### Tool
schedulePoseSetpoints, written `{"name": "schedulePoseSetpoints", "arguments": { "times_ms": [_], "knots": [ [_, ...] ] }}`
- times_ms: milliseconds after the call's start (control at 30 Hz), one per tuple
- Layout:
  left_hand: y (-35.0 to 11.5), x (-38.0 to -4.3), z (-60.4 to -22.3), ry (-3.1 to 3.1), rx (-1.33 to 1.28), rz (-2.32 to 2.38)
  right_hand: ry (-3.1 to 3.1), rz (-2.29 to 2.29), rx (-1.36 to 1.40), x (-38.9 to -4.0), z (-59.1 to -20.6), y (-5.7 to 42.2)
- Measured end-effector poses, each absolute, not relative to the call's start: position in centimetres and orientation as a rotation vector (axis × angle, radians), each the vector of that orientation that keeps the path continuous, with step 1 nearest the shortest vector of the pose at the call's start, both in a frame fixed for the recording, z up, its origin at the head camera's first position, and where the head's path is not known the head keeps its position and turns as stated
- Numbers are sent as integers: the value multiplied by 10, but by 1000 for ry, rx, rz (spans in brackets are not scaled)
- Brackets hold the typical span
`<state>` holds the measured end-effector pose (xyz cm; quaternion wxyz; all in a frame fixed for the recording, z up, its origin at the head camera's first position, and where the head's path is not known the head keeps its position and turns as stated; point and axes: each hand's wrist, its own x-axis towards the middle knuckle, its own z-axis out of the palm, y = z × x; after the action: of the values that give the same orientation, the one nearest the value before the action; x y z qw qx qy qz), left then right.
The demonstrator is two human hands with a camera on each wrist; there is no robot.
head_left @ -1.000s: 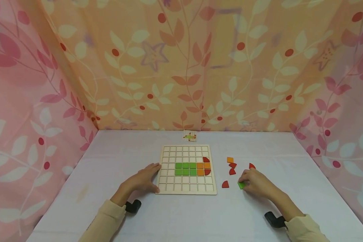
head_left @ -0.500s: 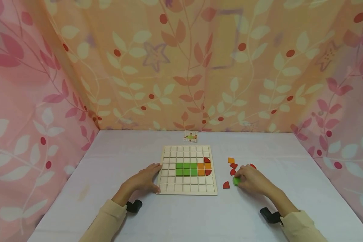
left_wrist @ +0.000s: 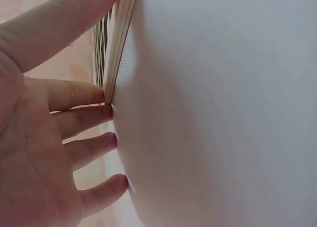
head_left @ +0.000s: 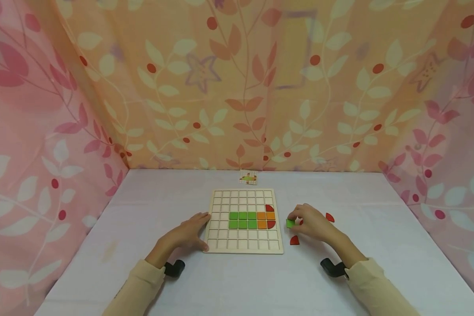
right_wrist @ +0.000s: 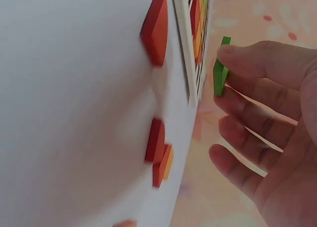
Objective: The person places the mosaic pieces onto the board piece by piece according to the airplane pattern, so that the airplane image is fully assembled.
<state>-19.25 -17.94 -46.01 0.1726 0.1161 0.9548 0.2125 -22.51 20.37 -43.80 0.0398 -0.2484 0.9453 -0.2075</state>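
A wooden grid board (head_left: 242, 243) lies on the white table with green square tiles (head_left: 242, 220), orange square tiles (head_left: 262, 224) and two red quarter-circle tiles (head_left: 270, 208) in its cells. Along the board's left edge rests my left hand (head_left: 187, 232), thumb and fingers spread; the left wrist view has the fingertips (left_wrist: 109, 140) down at the table. My right hand (head_left: 313, 223) pinches a green square tile (right_wrist: 221, 68) between thumb and fingers, just right of the board and raised off the table.
Loose red quarter-circle tiles (head_left: 294, 240) lie right of the board. In the right wrist view, an orange tile (right_wrist: 168, 161) sits beside red ones. A small pattern card (head_left: 248, 177) lies behind the board. Floral curtains (head_left: 241, 87) enclose the table.
My right hand has carried the green tile left and away from me, off the table toward the board's right edge, now covering some loose tiles. My left hand has stayed in place.
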Motion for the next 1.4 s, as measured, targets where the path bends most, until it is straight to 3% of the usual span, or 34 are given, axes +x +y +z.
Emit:
{"name": "schedulePoseSetpoints", "arguments": {
  "times_ms": [833, 1400],
  "knots": [
    [-179, -192, -457, 2700, 322, 613, 2831, -629, -1007, -254, -431, 119],
    [-178, -191, -455, 2689, 317, 628, 2760, -599, -1208, -252, -439, 55]
  ]
}}
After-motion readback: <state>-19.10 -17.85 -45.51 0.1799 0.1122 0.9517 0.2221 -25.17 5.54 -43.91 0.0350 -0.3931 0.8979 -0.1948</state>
